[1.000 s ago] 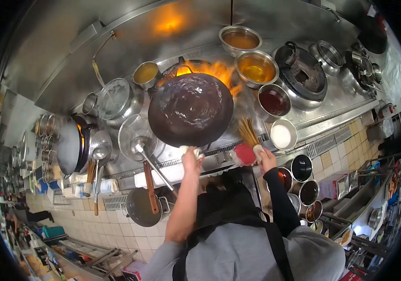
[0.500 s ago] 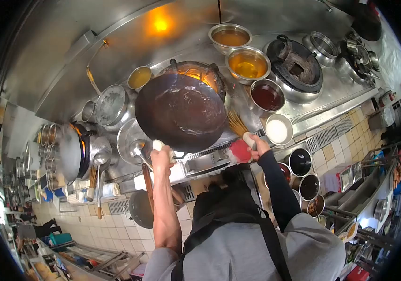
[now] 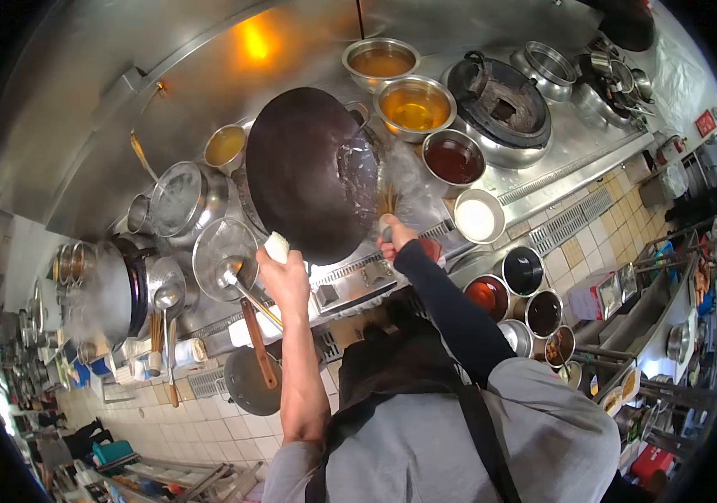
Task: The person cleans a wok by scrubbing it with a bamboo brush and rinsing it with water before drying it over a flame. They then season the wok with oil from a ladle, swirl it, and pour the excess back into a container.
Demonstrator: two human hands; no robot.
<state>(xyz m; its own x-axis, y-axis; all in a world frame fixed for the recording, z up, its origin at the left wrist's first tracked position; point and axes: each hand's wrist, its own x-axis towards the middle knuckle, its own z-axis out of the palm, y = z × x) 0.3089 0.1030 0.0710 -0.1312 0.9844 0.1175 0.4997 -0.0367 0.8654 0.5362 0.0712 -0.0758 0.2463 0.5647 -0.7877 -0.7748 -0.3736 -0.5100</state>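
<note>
My left hand (image 3: 284, 281) is closed on a folded white cloth (image 3: 276, 246) at the near edge of a big dark wok (image 3: 295, 168). The wok is tilted, with its right side low and wet and steam beside it. My right hand (image 3: 397, 238) grips the handle of a bamboo brush (image 3: 388, 199), whose bristles are at the wok's right edge, blurred by motion and steam. Something red (image 3: 429, 249) shows just beside my right hand; I cannot make out whether I hold it.
Bowls of amber liquid (image 3: 415, 107), a pot of dark red liquid (image 3: 454, 158) and a white-filled pot (image 3: 478, 216) stand right of the wok. A strainer with a ladle (image 3: 226, 260) lies left. Another burner (image 3: 501, 105) is at the back right; a steaming wok (image 3: 107, 293) is far left.
The wok has tipped up steeply to the right, and the burner flames no longer show. My right hand and the brush have moved left to the wok's edge. Steam has appeared there.
</note>
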